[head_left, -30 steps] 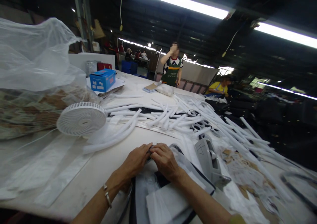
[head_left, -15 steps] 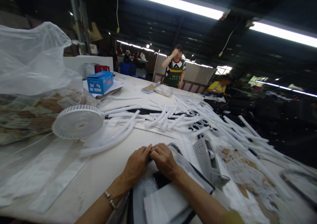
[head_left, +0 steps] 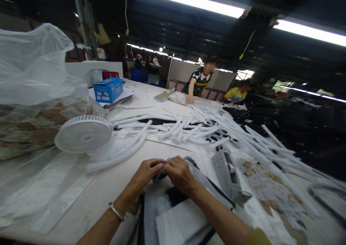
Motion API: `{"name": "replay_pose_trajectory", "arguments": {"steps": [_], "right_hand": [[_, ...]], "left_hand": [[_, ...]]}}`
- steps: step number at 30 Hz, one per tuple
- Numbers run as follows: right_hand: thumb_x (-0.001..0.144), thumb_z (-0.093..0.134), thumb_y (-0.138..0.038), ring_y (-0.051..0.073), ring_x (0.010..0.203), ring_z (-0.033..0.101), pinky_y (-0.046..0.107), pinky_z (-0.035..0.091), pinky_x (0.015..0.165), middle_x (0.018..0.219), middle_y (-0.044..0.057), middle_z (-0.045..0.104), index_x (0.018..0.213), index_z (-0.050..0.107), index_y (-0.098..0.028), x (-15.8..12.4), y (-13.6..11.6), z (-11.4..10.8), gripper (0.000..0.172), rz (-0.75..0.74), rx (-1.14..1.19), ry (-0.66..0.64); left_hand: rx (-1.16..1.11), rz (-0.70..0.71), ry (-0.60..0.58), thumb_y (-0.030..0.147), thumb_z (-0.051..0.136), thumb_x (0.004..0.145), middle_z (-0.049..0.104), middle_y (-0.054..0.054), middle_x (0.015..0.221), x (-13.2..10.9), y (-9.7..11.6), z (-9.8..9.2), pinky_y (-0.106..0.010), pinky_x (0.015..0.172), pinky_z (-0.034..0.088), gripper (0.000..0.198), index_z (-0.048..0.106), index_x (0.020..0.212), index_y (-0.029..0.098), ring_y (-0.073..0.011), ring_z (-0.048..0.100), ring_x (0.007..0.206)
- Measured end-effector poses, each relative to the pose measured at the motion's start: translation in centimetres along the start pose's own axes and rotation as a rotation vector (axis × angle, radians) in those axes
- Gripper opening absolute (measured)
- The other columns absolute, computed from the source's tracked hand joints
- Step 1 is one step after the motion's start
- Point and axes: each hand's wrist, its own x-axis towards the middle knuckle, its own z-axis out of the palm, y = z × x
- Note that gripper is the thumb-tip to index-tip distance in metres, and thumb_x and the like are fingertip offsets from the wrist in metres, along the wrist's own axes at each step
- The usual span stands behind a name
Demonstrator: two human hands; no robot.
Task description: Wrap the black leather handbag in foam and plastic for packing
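In the head view, my left hand [head_left: 147, 171] and my right hand [head_left: 178, 173] meet above the middle of the near table. Between the fingertips of both is a thin dark strip [head_left: 166, 161], pinched from either side. Part of a curled grey-black piece [head_left: 160, 177] shows below the fingers; whether it joins the strip I cannot tell. Under my forearms lies a grey bag-like piece with black edging [head_left: 151, 216], and on it a folded white sheet [head_left: 180, 221]. A grey tape dispenser [head_left: 225, 169] stands right of my right hand.
White foam tubes [head_left: 132, 147] and black-grey rolled strips [head_left: 217, 135] cover the table's middle. Left are a white fan [head_left: 84, 135], a blue box [head_left: 108, 90] and a large clear bag [head_left: 32, 68]. Scraps [head_left: 270, 183] lie right. Across the table, a co-worker [head_left: 201, 79] leans over.
My left hand has shifted slightly left and its fingers have straightened, exposing the dark strip. The co-worker opposite has lowered a hand from the face to the table and leaned right.
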Motion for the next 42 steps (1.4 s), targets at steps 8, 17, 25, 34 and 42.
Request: {"name": "replay_pose_trajectory", "arguments": {"steps": [8,17,25,34,42], "right_hand": [[0.089,0.059,-0.019,0.015,0.064,0.053,0.031,0.033,0.066,0.066,0.000,0.063,0.075,0.065,-0.020,1.8,0.4,-1.0,0.015,0.076,0.107,-0.172],[0.071,0.078,-0.023,0.017,0.078,0.060,0.028,0.043,0.069,0.090,0.003,0.069,0.095,0.064,-0.019,3.4,0.1,-0.9,0.029,0.623,0.343,-0.173],[0.062,0.080,-0.025,0.020,0.077,0.068,0.028,0.050,0.071,0.079,0.001,0.074,0.083,0.075,-0.019,3.2,0.8,-0.8,0.022,0.905,0.683,-0.247],[0.056,0.081,-0.022,0.019,0.073,0.064,0.028,0.048,0.068,0.074,0.002,0.072,0.077,0.075,-0.017,3.2,1.2,-0.6,0.022,0.981,0.786,-0.227],[0.053,0.082,-0.025,0.016,0.068,0.062,0.027,0.048,0.067,0.072,0.000,0.069,0.077,0.072,-0.016,2.7,1.5,-0.7,0.027,1.034,0.894,-0.251]], "left_hand": [[-0.105,-0.029,0.002,0.043,0.075,0.065,0.076,-0.008,0.094,-0.4,0.7,-0.5,-0.036,0.085,0.051,0.044,0.075,0.098,0.014,-0.0273,0.068,0.091],[-0.197,-0.061,0.066,0.045,0.077,0.065,0.073,-0.006,0.085,-0.6,-0.4,-0.5,-0.029,0.070,0.049,0.042,0.068,0.092,0.014,-0.0201,0.066,0.075],[-0.167,-0.070,0.034,0.048,0.074,0.062,0.068,-0.004,0.076,-0.1,-0.8,-0.8,-0.028,0.065,0.046,0.045,0.059,0.089,0.016,-0.0172,0.061,0.067],[0.185,-0.002,0.129,0.035,0.067,0.068,0.063,0.001,0.075,-1.6,-0.1,-0.1,-0.028,0.066,0.040,0.029,0.057,0.091,0.022,-0.0186,0.057,0.070],[0.427,0.099,0.247,0.038,0.061,0.080,0.059,0.004,0.073,-2.6,-0.6,1.4,-0.027,0.065,0.035,0.020,0.053,0.094,0.027,-0.0183,0.056,0.067]]}}
